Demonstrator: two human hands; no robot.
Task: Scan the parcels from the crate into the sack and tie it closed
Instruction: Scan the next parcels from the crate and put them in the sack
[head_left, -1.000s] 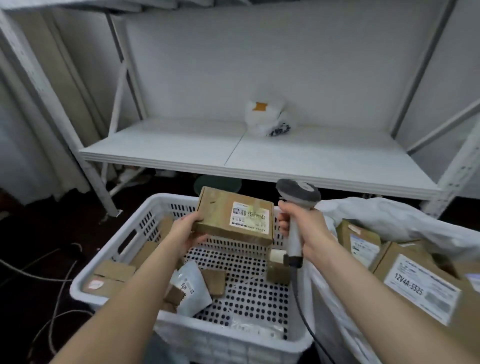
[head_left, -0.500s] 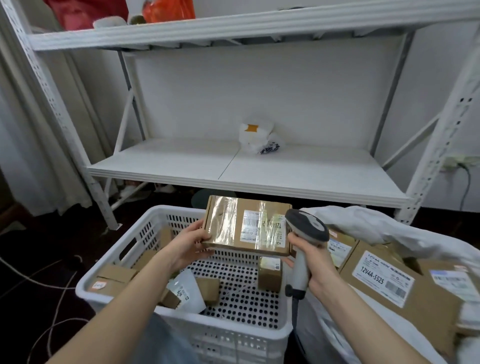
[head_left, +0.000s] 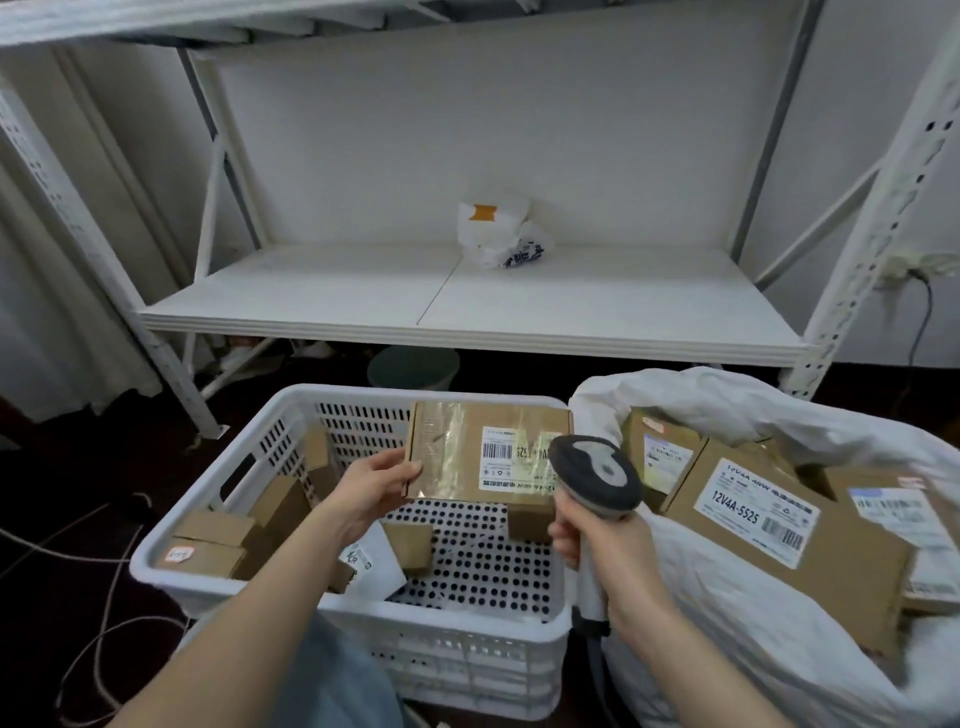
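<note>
Parcel (head_left: 488, 452) lying lengthwise left-right over crate (head_left: 353, 393) | left hand (head_left: 371, 496) pinching its left end | right hand (head_left: 613, 551) gripping scanner (head_left: 597, 475) just right of label

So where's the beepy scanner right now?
In the head view it's low and right of centre: the scanner is gripped by the right hand, beside the parcel, between the white crate and the sack.
</note>
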